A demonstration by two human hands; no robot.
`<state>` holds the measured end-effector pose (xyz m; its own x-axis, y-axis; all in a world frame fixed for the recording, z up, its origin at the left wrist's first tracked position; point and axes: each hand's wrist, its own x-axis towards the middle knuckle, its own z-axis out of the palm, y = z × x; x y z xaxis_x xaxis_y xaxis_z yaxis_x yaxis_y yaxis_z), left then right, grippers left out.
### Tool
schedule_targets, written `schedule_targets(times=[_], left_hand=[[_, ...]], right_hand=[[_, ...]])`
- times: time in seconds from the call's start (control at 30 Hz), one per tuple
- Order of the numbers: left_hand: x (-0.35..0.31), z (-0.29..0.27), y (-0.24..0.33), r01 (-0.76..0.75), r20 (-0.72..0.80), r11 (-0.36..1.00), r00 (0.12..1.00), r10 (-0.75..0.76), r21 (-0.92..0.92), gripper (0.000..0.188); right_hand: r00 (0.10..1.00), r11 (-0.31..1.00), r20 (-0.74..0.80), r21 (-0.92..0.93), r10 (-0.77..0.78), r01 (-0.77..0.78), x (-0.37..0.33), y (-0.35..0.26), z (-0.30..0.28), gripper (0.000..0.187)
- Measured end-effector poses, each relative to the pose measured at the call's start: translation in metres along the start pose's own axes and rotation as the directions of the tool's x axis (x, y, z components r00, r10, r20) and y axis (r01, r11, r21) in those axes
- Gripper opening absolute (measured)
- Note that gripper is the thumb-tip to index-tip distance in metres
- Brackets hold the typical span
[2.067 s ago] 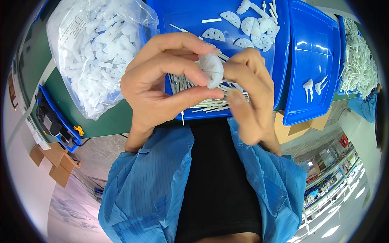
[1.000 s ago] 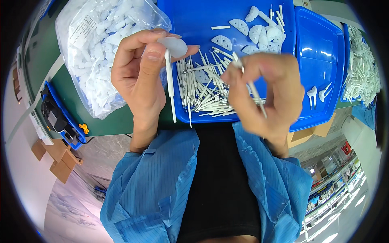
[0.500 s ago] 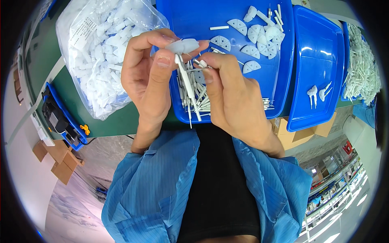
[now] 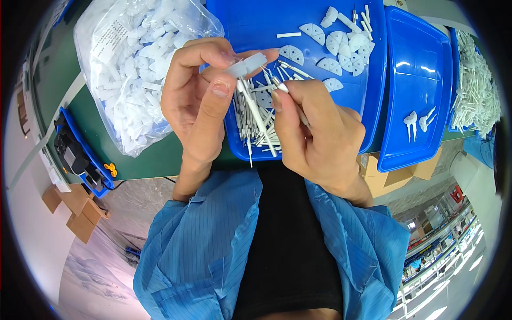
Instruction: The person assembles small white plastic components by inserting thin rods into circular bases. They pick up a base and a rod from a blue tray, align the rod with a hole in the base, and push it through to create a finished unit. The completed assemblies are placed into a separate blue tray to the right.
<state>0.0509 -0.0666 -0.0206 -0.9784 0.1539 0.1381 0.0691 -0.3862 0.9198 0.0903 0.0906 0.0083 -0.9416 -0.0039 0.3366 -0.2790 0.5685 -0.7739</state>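
Note:
Between the thumb and fingers of my left hand [image 4: 200, 104] is a white half-round plastic piece [image 4: 247, 65], tilted with its edge toward me. A white rod [image 4: 258, 114] hangs down from it, and thin wire-like ends show near its right side. My right hand [image 4: 322, 125] pinches another white rod with a thin metal end [image 4: 282, 87], close to the half-round piece; I cannot tell whether they touch. Below both hands, in the large blue tray [image 4: 242, 24], lies a heap of white rods with metal pins [image 4: 244, 125]. Several half-round pieces with holes [image 4: 330, 66] are scattered at its far right.
A clear plastic bag [image 4: 144, 69] of white parts stands at the left. A second blue tray [image 4: 418, 69] at the right holds two joined pieces [image 4: 410, 122], with a heap of white rods [image 4: 476, 80] beyond. A small blue tray [image 4: 88, 154] holds black devices.
The half-round piece has tilted in my left hand, and its hanging rod has swung right. My right hand has turned and moved slightly right, showing more of its rod's metal end.

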Motion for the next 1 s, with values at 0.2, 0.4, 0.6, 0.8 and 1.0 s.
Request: schedule_targets(times=[0.2,0.4,0.6,0.8,1.0], left_hand=[[0.0,0.007,0.003,0.013,0.03,0.996,0.999,-0.01,-0.086,0.021],[0.001,-0.001,-0.001,-0.072,0.114,0.997,0.991,0.075,-0.037,0.019],[0.004,0.001,-0.003,-0.159,0.152,0.986,0.974,0.166,-0.054,0.018],[0.004,0.003,-0.003,-0.16,0.144,0.986,0.976,0.164,-0.042,0.016],[0.001,0.001,-0.004,-0.16,0.194,0.987,0.967,0.162,-0.027,0.023]], right_hand=[[0.994,0.998,0.103,0.04,0.04,-0.044,-0.003,-0.001,-0.002,0.015],[0.978,0.968,0.128,0.169,0.167,-0.187,-0.002,-0.006,-0.008,0.013],[0.978,0.983,0.169,0.116,0.123,-0.144,-0.003,-0.007,-0.012,0.009],[0.99,0.992,0.11,0.086,0.085,-0.094,-0.005,-0.012,-0.011,0.003],[0.985,0.99,0.153,0.1,0.08,-0.096,-0.004,-0.01,-0.012,0.007]])
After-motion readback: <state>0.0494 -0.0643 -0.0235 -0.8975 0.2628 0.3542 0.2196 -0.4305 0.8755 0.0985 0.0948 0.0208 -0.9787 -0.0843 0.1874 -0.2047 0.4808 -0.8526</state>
